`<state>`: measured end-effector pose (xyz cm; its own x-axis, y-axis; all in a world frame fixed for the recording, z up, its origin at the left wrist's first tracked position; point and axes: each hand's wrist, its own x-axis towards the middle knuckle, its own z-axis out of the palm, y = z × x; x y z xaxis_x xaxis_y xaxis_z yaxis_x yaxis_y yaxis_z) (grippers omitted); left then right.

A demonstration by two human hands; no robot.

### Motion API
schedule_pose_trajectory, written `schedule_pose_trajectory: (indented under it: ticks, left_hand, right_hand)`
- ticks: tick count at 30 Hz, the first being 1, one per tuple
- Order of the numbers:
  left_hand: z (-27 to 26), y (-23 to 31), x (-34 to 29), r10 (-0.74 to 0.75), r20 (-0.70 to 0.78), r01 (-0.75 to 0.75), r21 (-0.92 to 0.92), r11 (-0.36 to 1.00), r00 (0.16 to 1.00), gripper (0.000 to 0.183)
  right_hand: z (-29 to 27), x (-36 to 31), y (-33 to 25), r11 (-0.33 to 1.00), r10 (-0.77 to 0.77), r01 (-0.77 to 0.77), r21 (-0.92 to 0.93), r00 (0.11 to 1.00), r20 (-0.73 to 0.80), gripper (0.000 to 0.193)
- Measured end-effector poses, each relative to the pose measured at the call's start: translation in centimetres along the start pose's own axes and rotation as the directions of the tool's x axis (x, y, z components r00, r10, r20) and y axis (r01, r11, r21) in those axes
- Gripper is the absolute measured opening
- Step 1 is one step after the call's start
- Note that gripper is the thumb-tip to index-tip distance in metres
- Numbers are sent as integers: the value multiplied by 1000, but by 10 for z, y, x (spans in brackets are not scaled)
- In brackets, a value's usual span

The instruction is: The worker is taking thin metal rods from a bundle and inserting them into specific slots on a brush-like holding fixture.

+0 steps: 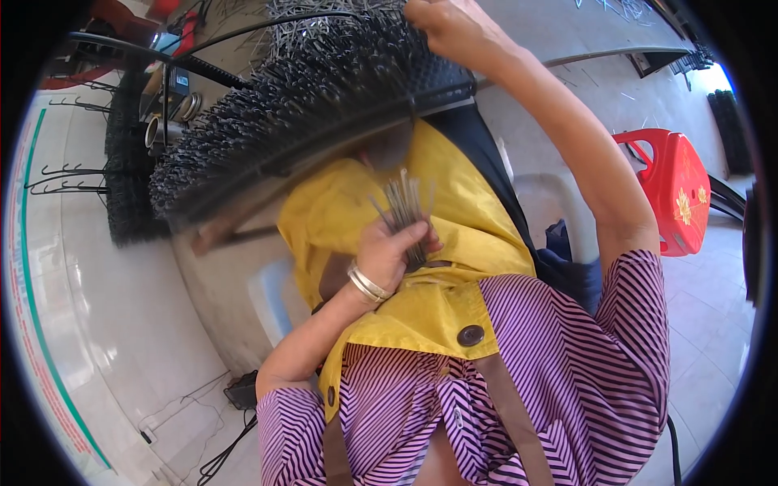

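My left hand (391, 253), with pale bangles at the wrist, is closed round a bundle of thin grey metal rods (403, 202) in front of the yellow apron (478, 219). The rod tips fan out above the fingers. My right arm reaches up and forward, and my right hand (454, 31) is at the top edge beside the far end of a wide dark rack (275, 150). Its fingers are curled together; whatever they hold is hidden. Densely packed black thin pieces (324, 85) stand upright on the rack like bristles. Part of the rack is blurred.
Loose grey metal pieces (292, 32) lie heaped behind the black ones. A black bar (211, 71) crosses at the upper left, near hanging black hooked rods (77, 170). A red plastic stool (677, 194) stands at the right. Black cables (231, 449) run along the floor at lower left.
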<state>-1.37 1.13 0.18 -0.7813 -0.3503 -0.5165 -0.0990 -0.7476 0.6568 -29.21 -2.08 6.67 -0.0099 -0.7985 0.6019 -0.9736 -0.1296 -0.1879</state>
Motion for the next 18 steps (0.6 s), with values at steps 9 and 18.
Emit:
schedule_pose_trajectory:
  ticks: [9, 18]
  left_hand:
    - [-1, 1, 0, -12, -3, 12, -26, 1000, 1000, 14]
    - [4, 3, -2, 18, -62, -21, -38, 999, 998, 16]
  right_hand:
    - [-5, -28, -17, 978, -13, 6, -208, 999, -29, 7]
    - [-4, -104, -121, 103, 492, -742, 663, 617, 614, 7]
